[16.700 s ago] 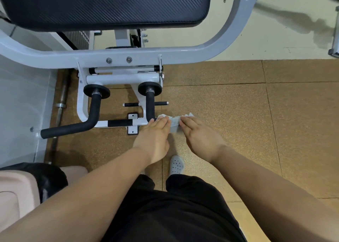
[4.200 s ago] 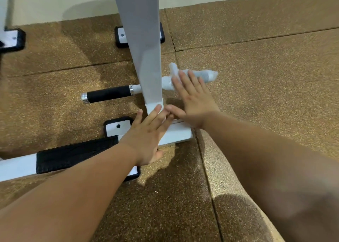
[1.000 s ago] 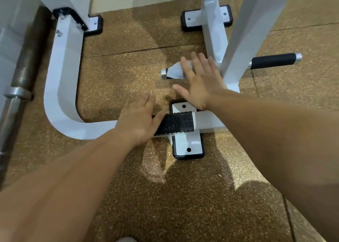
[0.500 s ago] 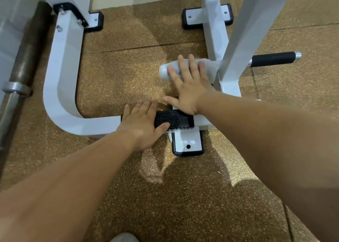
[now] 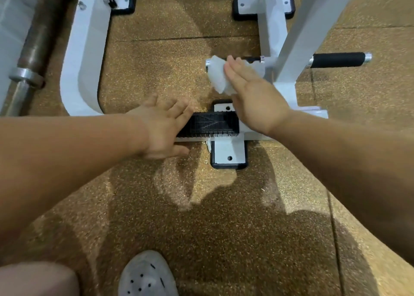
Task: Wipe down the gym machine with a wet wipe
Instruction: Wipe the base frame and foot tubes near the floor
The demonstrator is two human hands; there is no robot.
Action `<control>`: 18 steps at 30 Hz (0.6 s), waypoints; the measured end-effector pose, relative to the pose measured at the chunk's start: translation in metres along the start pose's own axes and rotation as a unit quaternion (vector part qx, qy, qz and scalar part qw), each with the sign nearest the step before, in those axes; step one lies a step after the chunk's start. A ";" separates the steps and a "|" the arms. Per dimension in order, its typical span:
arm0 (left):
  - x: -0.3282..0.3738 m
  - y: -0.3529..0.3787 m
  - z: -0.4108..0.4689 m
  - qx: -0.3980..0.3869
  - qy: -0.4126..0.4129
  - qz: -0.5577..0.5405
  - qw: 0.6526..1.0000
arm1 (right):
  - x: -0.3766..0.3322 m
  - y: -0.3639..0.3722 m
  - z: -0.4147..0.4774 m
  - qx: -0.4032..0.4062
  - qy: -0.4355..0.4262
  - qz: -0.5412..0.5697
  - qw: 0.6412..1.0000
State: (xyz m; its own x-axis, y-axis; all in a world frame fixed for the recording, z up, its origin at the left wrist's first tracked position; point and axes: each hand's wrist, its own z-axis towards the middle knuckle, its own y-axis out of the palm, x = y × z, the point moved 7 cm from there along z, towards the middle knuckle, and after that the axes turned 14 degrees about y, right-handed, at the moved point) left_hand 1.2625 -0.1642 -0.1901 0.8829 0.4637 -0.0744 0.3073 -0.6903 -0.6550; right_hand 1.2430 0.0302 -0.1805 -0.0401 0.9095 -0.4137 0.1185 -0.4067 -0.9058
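At far left a rusty barbell (image 5: pixel 33 42) lies beside the machine's smooth white painted frame (image 5: pixel 85 49). My left hand (image 5: pixel 163 127) lies flat, fingers spread, bracing on the ribbed black rubber pad (image 5: pixel 212 123). The wet wipe (image 5: pixel 218 76), soft and crumpled, drapes over the low peg's (image 5: pixel 207 63) left end, pressed by my right hand (image 5: pixel 253 94) with straight fingers. I would wrap it round the peg and twist, then clean the foam handle (image 5: pixel 336 59) at right.
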 end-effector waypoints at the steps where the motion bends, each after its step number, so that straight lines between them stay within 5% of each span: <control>1: 0.005 0.006 -0.005 0.000 0.007 0.011 1.000 | -0.004 0.003 -0.016 0.005 -0.028 0.005 1.000; 4: 0.014 0.023 -0.019 -0.020 0.011 0.021 1.000 | -0.001 0.016 -0.054 -0.011 -0.076 -0.031 0.997; 9: 0.006 0.048 -0.026 -0.034 -0.043 -0.048 0.997 | 0.006 0.052 -0.079 -0.195 0.002 -0.185 0.963; 18: 0.010 0.068 -0.034 0.007 -0.032 -0.129 0.991 | -0.055 0.091 -0.061 -0.194 -0.010 -0.250 0.949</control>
State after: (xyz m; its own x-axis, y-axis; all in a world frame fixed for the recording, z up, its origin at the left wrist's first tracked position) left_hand 1.3042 -0.2248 -0.2099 0.7515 0.6579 0.0491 0.5137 -0.5368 -0.6693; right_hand 1.3164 -0.0519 -0.2345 -0.2051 0.9772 0.0541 0.4355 0.1407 -0.8891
